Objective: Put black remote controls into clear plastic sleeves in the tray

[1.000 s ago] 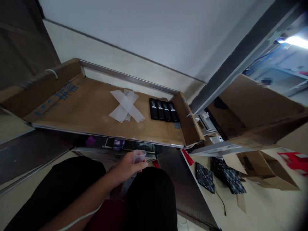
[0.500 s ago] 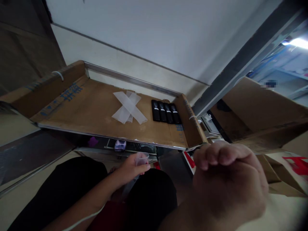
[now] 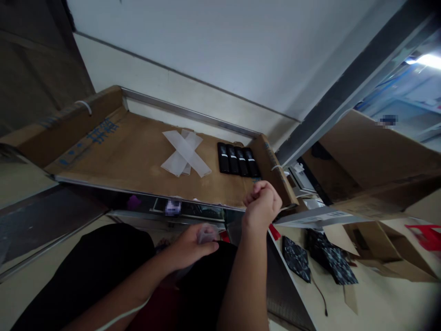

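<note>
Just below the front edge of the cardboard tray (image 3: 131, 156), a translucent sleeve (image 3: 207, 233) sits in the left hand (image 3: 189, 246). The fingers and thumb are closed around it near its upper end, the thumb lying along the side nearer the body; the lower part is hard to make out against the dark clothing.

The right hand (image 3: 262, 204) is raised at the tray's front edge, near its right end. Its fingers are curled in together, and I cannot tell whether anything is inside them.

On the tray, around the middle, translucent strips (image 3: 186, 152) lie crossed over one another. Toward the tray's right end, four black items (image 3: 238, 159) with pale bands lie side by side, apart from the strips.

Beneath the tray's front edge, toward the left, is a purple object (image 3: 133, 202). To the right of the tray, lower down, dark patterned pieces (image 3: 296, 258) lie on the floor (image 3: 375, 303), with an open cardboard box (image 3: 401, 250) beyond them and something red (image 3: 425, 236) farther right.
</note>
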The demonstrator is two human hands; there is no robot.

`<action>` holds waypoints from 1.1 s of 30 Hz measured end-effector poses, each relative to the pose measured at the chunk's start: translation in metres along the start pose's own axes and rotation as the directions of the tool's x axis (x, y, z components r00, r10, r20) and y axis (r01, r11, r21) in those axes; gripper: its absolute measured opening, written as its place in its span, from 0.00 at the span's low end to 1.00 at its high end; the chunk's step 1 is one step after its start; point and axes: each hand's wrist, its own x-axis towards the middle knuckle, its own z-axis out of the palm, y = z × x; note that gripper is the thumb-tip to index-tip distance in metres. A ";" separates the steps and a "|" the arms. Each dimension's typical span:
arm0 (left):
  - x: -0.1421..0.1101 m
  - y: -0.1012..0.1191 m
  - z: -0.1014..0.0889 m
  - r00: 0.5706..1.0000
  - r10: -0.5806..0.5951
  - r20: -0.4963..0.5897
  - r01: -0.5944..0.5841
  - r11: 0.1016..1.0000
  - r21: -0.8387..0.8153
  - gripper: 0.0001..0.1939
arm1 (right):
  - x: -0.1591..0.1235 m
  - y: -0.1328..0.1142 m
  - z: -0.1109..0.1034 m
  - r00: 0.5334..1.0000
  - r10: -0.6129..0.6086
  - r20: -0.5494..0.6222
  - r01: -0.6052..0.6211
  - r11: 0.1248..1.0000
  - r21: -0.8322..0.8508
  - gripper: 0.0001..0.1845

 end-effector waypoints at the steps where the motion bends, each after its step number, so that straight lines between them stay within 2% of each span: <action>1: -0.001 0.000 0.001 1.000 0.009 0.002 -0.009 1.000 0.002 0.13 | 0.003 0.009 -0.001 1.000 0.012 0.010 -0.011 0.998 -0.070 0.06; 6: -0.002 0.000 0.006 1.000 0.010 -0.011 -0.010 0.999 -0.047 0.13 | 0.014 0.041 -0.006 0.993 -0.026 0.117 0.070 0.921 -0.384 0.08; 16: -0.002 -0.005 0.009 0.999 0.018 0.034 -0.015 0.994 -0.104 0.13 | 0.023 0.062 0.001 0.973 -0.078 0.217 0.200 0.750 -0.631 0.15; 18: -0.003 -0.004 0.008 0.999 0.010 0.037 -0.006 0.995 -0.095 0.14 | 0.024 0.065 0.006 0.962 -0.091 0.259 0.249 0.686 -0.683 0.15; 23: -0.004 -0.001 0.008 0.999 0.036 0.036 -0.032 0.994 -0.106 0.13 | 0.029 0.074 0.021 0.919 -0.135 0.370 0.391 0.424 -0.817 0.19; 29: -0.004 -0.004 0.004 0.994 0.104 0.019 -0.103 0.993 -0.060 0.09 | 0.034 0.074 0.039 0.945 -0.035 0.326 0.324 0.244 -0.914 0.22; 33: -0.008 0.002 0.002 0.991 0.130 0.038 -0.131 0.991 0.028 0.07 | 0.034 0.070 0.051 0.962 0.027 0.273 0.266 0.155 -0.951 0.20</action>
